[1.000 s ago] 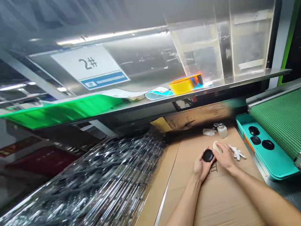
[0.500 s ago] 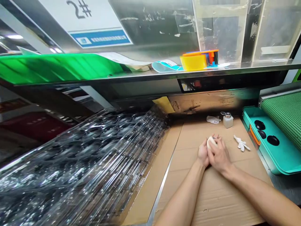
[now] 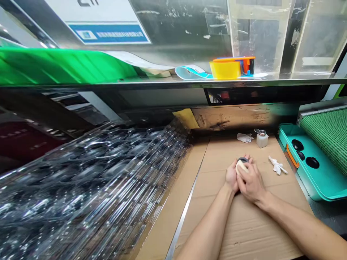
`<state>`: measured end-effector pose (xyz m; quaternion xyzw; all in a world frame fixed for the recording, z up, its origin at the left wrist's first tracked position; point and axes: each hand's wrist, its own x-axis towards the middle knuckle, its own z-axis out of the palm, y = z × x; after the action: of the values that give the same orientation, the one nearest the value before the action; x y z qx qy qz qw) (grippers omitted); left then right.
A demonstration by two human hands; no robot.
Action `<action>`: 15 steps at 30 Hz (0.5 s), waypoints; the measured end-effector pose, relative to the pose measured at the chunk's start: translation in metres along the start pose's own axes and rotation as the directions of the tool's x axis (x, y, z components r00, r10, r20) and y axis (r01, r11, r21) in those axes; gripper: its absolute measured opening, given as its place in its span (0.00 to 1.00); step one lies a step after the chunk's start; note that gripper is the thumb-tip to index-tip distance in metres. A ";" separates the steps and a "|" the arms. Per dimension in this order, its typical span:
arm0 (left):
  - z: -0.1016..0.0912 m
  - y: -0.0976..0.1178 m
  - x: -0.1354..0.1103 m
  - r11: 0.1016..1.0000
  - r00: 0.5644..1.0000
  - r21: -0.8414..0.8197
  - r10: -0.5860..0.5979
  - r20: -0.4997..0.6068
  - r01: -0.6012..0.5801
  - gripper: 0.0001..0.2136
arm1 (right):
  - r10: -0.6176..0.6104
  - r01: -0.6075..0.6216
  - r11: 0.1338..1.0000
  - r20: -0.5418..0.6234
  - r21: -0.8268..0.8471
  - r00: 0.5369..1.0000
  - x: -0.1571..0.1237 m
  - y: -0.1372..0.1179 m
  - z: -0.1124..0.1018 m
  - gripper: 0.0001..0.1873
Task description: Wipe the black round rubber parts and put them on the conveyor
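Over the cardboard, my left hand (image 3: 231,177) is closed around a dark round piece (image 3: 243,159), whose far rim shows above the fingers. A cream-coloured pad (image 3: 240,167) lies against that piece, pinched in my right hand (image 3: 253,182). Both hands touch each other, and the near side of the round piece is hidden by pad and fingers. Right of the hands lies a twisted white cloth or tissue (image 3: 277,166). Beyond them stand a small frosted bottle (image 3: 262,139) with its metal lid flipped up and a crumpled white wipe (image 3: 244,137).
Stacked clear plastic trays (image 3: 114,187) fill the left side. At right, a teal bin (image 3: 322,184) with an orange handle holds several black round pieces (image 3: 312,162), beside a green conveyor belt (image 3: 325,126). A metal shelf (image 3: 168,83) with tape rolls (image 3: 225,70) runs overhead.
The pad has shifted toward me across the round piece, so more of its dark far rim shows. The whole view has tilted slightly; both hands stay together.
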<state>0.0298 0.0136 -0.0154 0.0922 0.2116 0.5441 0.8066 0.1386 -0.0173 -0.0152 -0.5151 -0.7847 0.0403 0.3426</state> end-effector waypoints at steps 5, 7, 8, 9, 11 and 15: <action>0.003 0.003 -0.002 0.999 1.000 -0.031 -0.025 -0.012 0.024 0.18 | 0.161 -0.156 0.986 -0.121 0.050 0.979 0.013 0.030 -0.007 0.19; 0.004 0.003 -0.002 0.999 1.000 -0.043 -0.022 -0.023 0.021 0.18 | 0.166 -0.141 0.982 -0.216 0.125 0.962 0.016 0.037 -0.014 0.23; 0.005 0.003 -0.002 0.999 0.999 -0.042 -0.021 -0.024 0.020 0.18 | 0.155 -0.118 0.980 -0.240 0.161 0.958 0.017 0.038 -0.018 0.26; 0.005 0.003 -0.002 0.999 1.000 -0.038 -0.021 -0.022 0.020 0.18 | 0.145 -0.102 0.977 -0.235 0.188 0.961 0.016 0.037 -0.022 0.30; 0.007 0.003 -0.002 1.000 1.000 -0.023 -0.015 -0.016 0.015 0.19 | 0.143 -0.111 0.970 -0.139 0.218 0.980 0.013 0.033 -0.027 0.32; 0.009 0.001 -0.003 1.000 1.000 0.012 0.002 -0.026 -0.001 0.19 | 0.223 -0.232 0.936 0.066 0.264 0.973 0.008 0.022 -0.031 0.30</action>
<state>0.0314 0.0118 -0.0065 0.0900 0.2252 0.5446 0.8028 0.1718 -0.0093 0.0028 -0.5500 -0.7129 0.1955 0.3888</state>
